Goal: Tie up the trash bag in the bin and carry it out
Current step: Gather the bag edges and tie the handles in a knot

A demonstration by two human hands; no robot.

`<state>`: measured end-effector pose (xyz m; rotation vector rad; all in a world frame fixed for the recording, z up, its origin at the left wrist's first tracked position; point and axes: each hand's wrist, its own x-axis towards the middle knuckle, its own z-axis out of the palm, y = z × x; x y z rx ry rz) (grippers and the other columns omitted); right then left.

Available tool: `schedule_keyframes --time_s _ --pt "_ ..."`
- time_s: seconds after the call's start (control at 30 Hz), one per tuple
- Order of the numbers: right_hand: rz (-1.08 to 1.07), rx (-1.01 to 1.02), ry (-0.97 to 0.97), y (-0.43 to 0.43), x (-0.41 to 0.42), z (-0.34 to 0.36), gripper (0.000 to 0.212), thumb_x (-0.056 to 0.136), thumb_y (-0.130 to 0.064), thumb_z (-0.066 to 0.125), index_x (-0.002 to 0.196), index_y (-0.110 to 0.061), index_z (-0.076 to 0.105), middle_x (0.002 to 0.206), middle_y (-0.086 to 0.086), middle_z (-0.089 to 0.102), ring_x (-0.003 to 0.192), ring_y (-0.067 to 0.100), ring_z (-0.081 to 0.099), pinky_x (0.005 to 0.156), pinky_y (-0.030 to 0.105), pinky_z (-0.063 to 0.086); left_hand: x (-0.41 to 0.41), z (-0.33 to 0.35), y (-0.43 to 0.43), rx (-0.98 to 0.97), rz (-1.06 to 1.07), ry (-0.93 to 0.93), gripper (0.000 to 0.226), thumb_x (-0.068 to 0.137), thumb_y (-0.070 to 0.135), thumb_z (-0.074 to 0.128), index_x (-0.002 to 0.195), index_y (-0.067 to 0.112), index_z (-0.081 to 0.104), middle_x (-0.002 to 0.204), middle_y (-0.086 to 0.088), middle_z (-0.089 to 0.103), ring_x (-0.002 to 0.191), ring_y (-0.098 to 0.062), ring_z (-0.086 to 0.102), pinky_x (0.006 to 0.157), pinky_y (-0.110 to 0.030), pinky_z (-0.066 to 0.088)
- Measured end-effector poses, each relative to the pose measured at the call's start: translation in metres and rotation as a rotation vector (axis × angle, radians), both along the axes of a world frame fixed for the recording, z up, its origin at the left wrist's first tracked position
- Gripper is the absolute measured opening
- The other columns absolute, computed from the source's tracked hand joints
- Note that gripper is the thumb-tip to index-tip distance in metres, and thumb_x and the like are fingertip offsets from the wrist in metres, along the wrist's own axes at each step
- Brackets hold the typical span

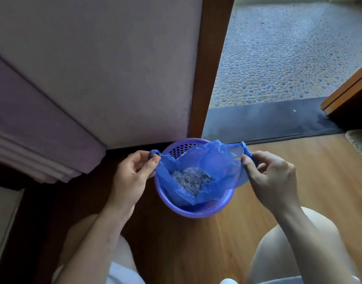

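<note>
A small purple perforated bin stands on the wooden floor by the wall's foot. Inside it sits a thin blue trash bag with a clump of grey rubbish at the bottom. My left hand pinches the bag's left handle loop at the bin's left rim. My right hand pinches the right handle loop, pulled out past the bin's right rim. The bag's mouth is stretched open between both hands, and its lower part stays inside the bin.
A lilac wall panel and brown door frame rise behind the bin. An open doorway with a dark threshold leads onto pebble tiles. A wooden door edge is at right. My bare knees are below.
</note>
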<state>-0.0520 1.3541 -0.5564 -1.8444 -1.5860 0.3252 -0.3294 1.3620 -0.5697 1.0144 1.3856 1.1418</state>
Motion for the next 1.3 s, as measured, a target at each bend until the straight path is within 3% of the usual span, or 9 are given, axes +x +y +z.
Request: schedule_keyframes --time_s 0.1,0.23,0.37,0.53,0.7,0.8,1.03,1.17,1.3 --pt "0.063 -0.004 0.430 0.016 0.002 -0.003 0.020 0.080 -0.034 0.071 0.083 -0.014 0.075 0.089 0.006 0.066 0.074 0.007 0.063 0.068 0.009 0.045 -0.001 0.000 0.011 0.065 -0.047 0.006 0.011 0.073 0.031 0.074 0.083 0.027 0.076 0.125 0.001 0.065 0.124 -0.014 0.056 0.106 -0.034 0.041" --pt "0.289 -0.024 0.959 0.037 0.004 -0.008 0.032 0.073 -0.047 0.078 0.095 -0.024 0.081 0.132 0.002 0.063 0.120 0.015 0.060 0.098 0.029 0.047 0.002 0.003 0.027 0.167 -0.182 -0.165 0.034 0.077 0.025 0.068 0.111 0.020 0.070 0.131 0.000 0.066 0.130 -0.020 0.053 0.105 -0.032 0.044" --pt "0.515 0.007 0.990 0.054 -0.003 -0.009 0.066 0.082 -0.043 0.074 0.142 -0.027 0.050 0.137 0.008 0.061 0.129 0.022 0.055 0.105 0.036 0.045 0.007 0.008 0.041 0.312 -0.264 0.010 0.040 0.091 0.010 0.055 0.130 0.021 0.057 0.131 -0.004 0.065 0.129 -0.025 0.054 0.111 -0.051 0.040" --pt "0.587 0.004 0.861 0.065 -0.029 -0.019 0.096 0.085 -0.029 0.074 0.156 -0.033 0.009 0.065 0.005 0.053 0.058 0.025 0.056 0.072 0.058 0.053 0.021 0.019 0.051 0.360 -0.331 0.090 0.038 0.095 0.012 0.050 0.132 0.021 0.054 0.125 -0.001 0.069 0.125 -0.020 0.059 0.106 -0.049 0.045" --pt "0.623 -0.218 0.627 0.061 -0.069 -0.032 0.043 0.071 -0.018 0.085 0.091 -0.046 0.059 0.057 -0.011 0.059 0.055 0.008 0.058 0.054 0.026 0.048 0.049 0.026 0.049 0.362 -0.449 0.028 0.037 0.094 -0.002 0.042 0.130 0.004 0.053 0.126 -0.010 0.068 0.124 -0.020 0.060 0.105 -0.037 0.046" --pt "0.456 -0.197 0.578 0.064 -0.077 -0.042 0.034 0.079 -0.031 0.070 0.054 -0.036 0.049 0.044 -0.014 0.035 0.045 0.006 0.028 0.047 0.027 0.026 0.052 0.018 0.045 0.388 -0.463 0.069 0.038 0.094 0.006 0.051 0.131 0.010 0.054 0.131 -0.004 0.065 0.127 -0.019 0.057 0.107 -0.037 0.044" --pt "0.477 -0.184 0.655 0.071 -0.073 -0.037 0.033 0.087 -0.024 0.068 0.076 0.006 0.058 0.058 0.014 0.042 0.053 0.019 0.040 0.051 0.047 0.036 0.050 -0.052 0.058 0.148 -0.525 0.063 0.065 0.080 0.018 0.078 0.137 0.024 0.047 0.132 0.008 0.062 0.129 -0.013 0.054 0.108 -0.036 0.043" --pt "0.425 -0.268 0.748 0.074 -0.066 -0.037 0.015 0.087 -0.017 0.070 0.097 -0.007 0.064 0.055 -0.004 0.048 0.050 0.013 0.051 0.051 0.035 0.048 0.072 -0.082 0.054 0.035 -0.315 -0.016 0.009 0.093 0.013 0.061 0.089 0.014 0.069 0.086 -0.006 0.071 0.086 -0.016 0.067 0.082 -0.031 0.053" --pt "0.488 -0.398 0.669 0.072 -0.025 -0.030 0.042 0.082 -0.036 0.075 0.123 -0.034 0.066 0.103 -0.020 0.073 0.101 -0.001 0.066 0.088 0.021 0.050 0.076 -0.098 0.068 -0.018 0.075 -0.368 0.039 0.102 0.019 0.043 0.065 0.012 0.050 0.063 -0.005 0.052 0.066 -0.022 0.056 0.083 -0.040 0.048"
